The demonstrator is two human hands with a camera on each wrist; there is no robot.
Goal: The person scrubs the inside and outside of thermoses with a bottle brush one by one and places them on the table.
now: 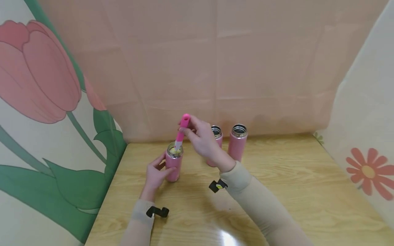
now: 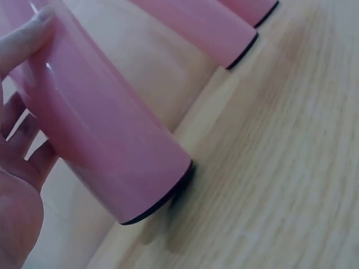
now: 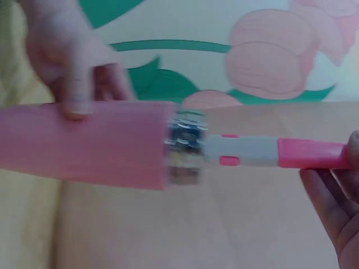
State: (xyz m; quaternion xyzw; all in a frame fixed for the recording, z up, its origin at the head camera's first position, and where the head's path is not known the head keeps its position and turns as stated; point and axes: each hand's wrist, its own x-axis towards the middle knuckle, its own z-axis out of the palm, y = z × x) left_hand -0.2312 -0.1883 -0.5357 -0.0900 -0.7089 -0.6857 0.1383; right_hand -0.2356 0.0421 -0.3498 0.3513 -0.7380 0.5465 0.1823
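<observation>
A pink vacuum flask (image 1: 173, 169) stands on the table at the left, its lid off and its metal neck showing. My left hand (image 1: 157, 175) grips its body, thumb on the near side, as the left wrist view also shows. Above it my right hand (image 1: 201, 136) holds the pink handle of a bottle brush (image 1: 184, 123) between thumb and fingers. The brush's white lower shaft (image 3: 247, 151) runs down into the flask's mouth. Something yellowish shows inside the rim; the rest of the brush head is hidden in the flask.
Two more pink flasks without lids stand behind my right forearm: one (image 1: 219, 138) partly hidden by the hand, the other (image 1: 237, 145) to its right. The wooden table (image 1: 283, 171) meets a pink cloth backdrop (image 1: 261, 68) at the back. Flower-printed panels (image 1: 46, 78) flank both sides.
</observation>
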